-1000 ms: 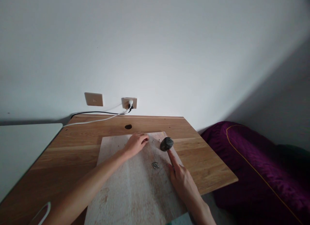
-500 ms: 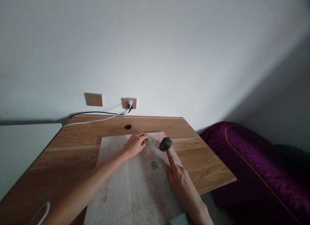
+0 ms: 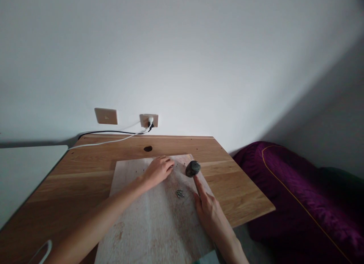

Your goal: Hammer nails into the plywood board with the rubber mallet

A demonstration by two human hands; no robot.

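Observation:
My right hand [image 3: 209, 209] is wrapped round the handle of a hammer, the index finger stretched along it. The dark, blunt hammer head [image 3: 193, 168] is raised over the right side of a pale wooden board [image 3: 136, 214]. Near the board's far edge, my left hand [image 3: 159, 170] is closed with its fingertips pinched together; whatever they hold is hidden. A small pile of nails [image 3: 179, 194] lies on the board between my hands. Several tiny nails or marks form a row along the far part of the board.
The board rests on a wooden table [image 3: 244, 196] against a white wall. Cables [image 3: 113, 142] run from a wall socket [image 3: 149, 120] along the table's back, near a round hole [image 3: 148, 148]. A white surface [image 3: 25, 173] is at left; purple fabric [image 3: 273, 180] is at right.
The whole view has shifted slightly, so everything appears a little further left. Both hands and the hammer keep nearly the same places over the board.

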